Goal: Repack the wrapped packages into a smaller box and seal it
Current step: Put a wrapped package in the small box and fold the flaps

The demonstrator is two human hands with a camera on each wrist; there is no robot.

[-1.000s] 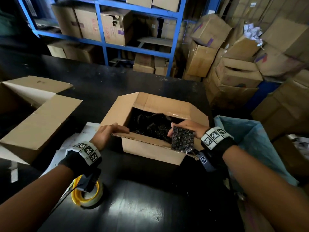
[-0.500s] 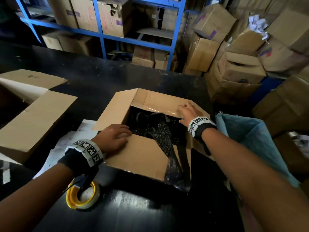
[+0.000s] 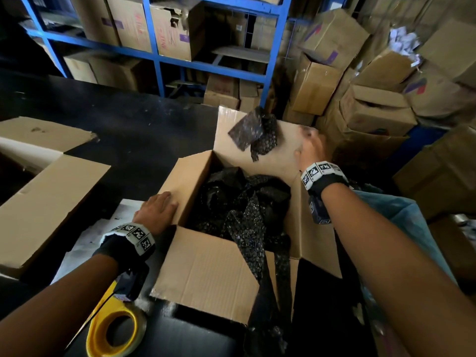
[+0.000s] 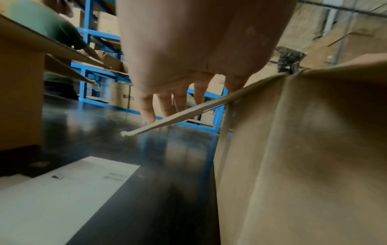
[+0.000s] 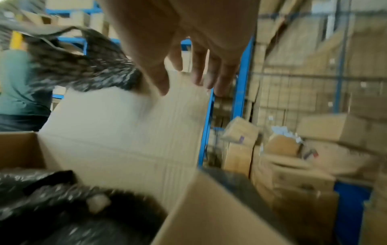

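A small open cardboard box (image 3: pixel 206 274) stands on the black table, filled with black bubble-wrapped packages (image 3: pixel 239 202). One strip of wrap hangs over its near edge. My left hand (image 3: pixel 157 210) lies flat on the left flap, and in the left wrist view its straight fingers (image 4: pixel 173 106) press the flap's edge. My right hand (image 3: pixel 309 148) is blurred beside the raised far flap (image 5: pixel 125 129), fingers spread and holding nothing. One bubble-wrapped package (image 3: pixel 253 132) is in the air in front of that flap, left of my right hand (image 5: pixel 194 73), and shows blurred (image 5: pixel 83 66) in the right wrist view.
A yellow tape roll (image 3: pixel 113 333) lies near my left forearm, white paper (image 3: pixel 85 240) beside it. A larger open box (image 3: pixel 38 202) stands at the left and a blue bag (image 3: pixel 401 215) at the right. Blue shelving (image 3: pixel 154 60) and stacked cartons (image 3: pixel 373 112) lie beyond. A person in green (image 5: pixel 16 86) stands across.
My right hand held a wrapped package at the box's near edge, then reached the far flap; now it is open and the package is airborne. My left hand shifted from the near flap to the left flap.
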